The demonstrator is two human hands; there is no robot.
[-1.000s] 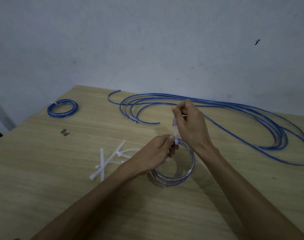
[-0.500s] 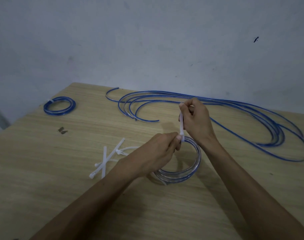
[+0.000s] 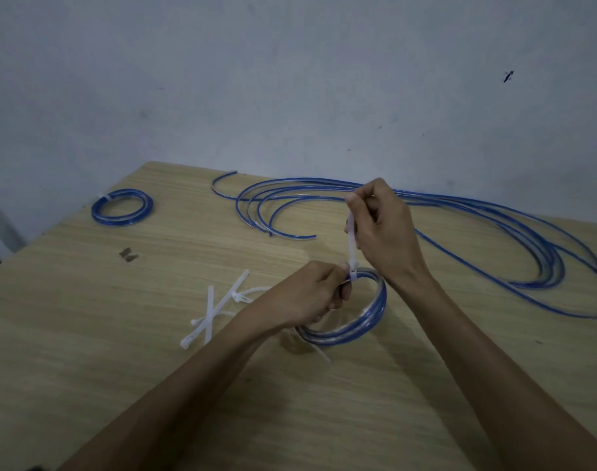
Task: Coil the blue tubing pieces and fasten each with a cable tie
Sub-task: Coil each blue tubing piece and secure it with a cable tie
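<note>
At mid-table [image 3: 86, 334], the left hand [image 3: 310, 297] pinches the cable tie [image 3: 351, 246] head against the coil [image 3: 355, 328]; the right hand [image 3: 382, 232] grips its tail, drawn upward. Tubing likely light and springy: hold at the tie. Loose tubing [image 3: 494, 226] crowds the far right edge; spare ties [image 3: 215, 307] lie left.

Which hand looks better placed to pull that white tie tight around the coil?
Probably the right hand: it already pinches the cable tie by its free tail, above the coil. The left hand grips the coil at the tie's head, steadying it.
</note>
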